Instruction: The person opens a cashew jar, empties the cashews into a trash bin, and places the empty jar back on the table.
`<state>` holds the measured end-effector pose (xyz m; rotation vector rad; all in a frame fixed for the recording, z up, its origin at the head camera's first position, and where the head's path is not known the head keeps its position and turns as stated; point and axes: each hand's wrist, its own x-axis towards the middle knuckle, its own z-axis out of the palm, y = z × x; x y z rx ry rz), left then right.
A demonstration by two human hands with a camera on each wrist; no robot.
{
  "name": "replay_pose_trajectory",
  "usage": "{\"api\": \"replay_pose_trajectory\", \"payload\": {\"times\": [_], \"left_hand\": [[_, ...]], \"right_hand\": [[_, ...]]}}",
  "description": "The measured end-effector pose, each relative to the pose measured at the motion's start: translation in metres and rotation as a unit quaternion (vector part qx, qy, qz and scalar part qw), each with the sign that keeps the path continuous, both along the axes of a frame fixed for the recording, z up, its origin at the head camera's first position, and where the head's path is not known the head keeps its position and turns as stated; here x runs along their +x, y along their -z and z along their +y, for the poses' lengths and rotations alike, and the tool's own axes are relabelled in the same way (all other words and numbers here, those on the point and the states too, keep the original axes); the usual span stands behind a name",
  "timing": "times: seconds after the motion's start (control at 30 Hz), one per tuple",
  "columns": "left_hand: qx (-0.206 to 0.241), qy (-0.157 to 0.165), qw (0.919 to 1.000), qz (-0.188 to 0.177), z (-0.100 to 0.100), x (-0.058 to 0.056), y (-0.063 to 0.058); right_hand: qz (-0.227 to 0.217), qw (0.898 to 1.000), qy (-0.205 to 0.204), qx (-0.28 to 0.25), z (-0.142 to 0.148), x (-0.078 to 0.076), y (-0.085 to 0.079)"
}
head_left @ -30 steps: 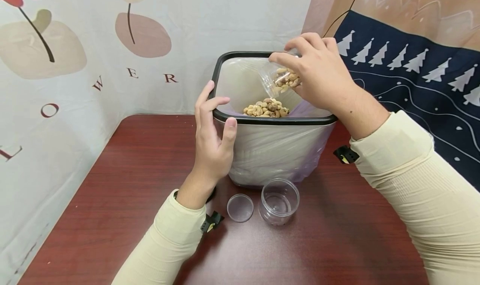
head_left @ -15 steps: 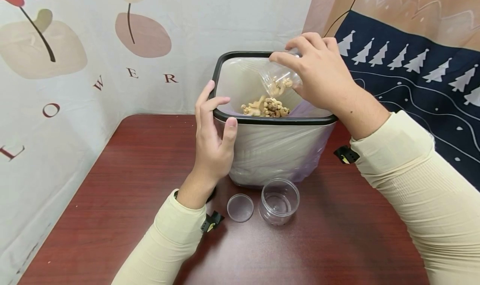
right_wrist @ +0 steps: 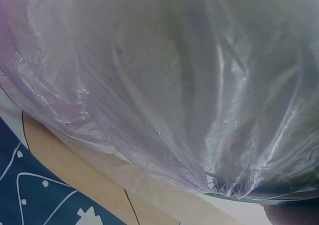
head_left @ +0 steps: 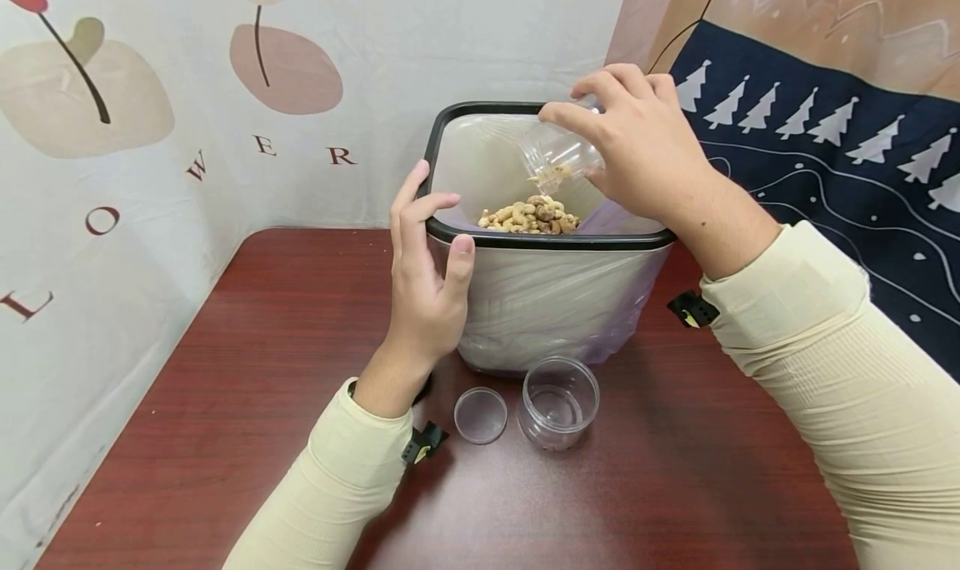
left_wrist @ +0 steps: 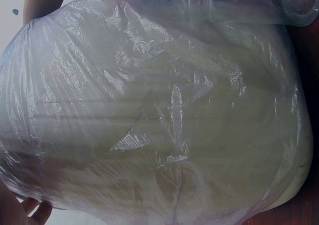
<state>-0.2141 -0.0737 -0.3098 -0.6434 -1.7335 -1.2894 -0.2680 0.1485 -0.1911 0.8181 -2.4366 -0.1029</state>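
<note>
In the head view, my right hand (head_left: 633,141) grips a clear plastic jar (head_left: 566,149) from above, tilted with its mouth down to the left inside the bin. A few nuts (head_left: 551,177) are at its mouth. Below it, mixed nuts (head_left: 528,217) lie heaped in the lined trash bin (head_left: 555,303), by its front wall. My left hand (head_left: 427,278) holds the bin's left front corner, index finger over the black rim (head_left: 540,241) and thumb outside. In the left wrist view, its fingers (left_wrist: 39,212) show at the lower left beside the bin's plastic liner (left_wrist: 164,110).
In front of the bin stands a second clear jar (head_left: 558,407), uncapped. A round clear lid (head_left: 480,416) lies left of it on the dark red table (head_left: 300,328). Behind are a printed cloth (head_left: 390,70) and a navy cloth with trees (head_left: 825,153).
Nuts have slid out of the tilted jar onto the heap, which has spread a little leftward. Only a few stay at its mouth. Both hands keep their places.
</note>
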Motion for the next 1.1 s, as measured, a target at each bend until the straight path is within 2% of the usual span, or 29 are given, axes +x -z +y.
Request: {"api": "replay_pose_trajectory", "payload": {"times": [0.6, 1.1], "left_hand": [[0.002, 0.0, 1.0, -0.001, 0.0007, 0.0005, 0.0003], [0.001, 0.0, 1.0, 0.006, 0.0008, -0.0001, 0.0002]], "right_hand": [[0.007, 1.0, 0.0, -0.003, 0.0005, -0.0006, 0.0009], [0.065, 0.997, -0.034, 0.0, 0.0022, -0.0013, 0.0003]]}}
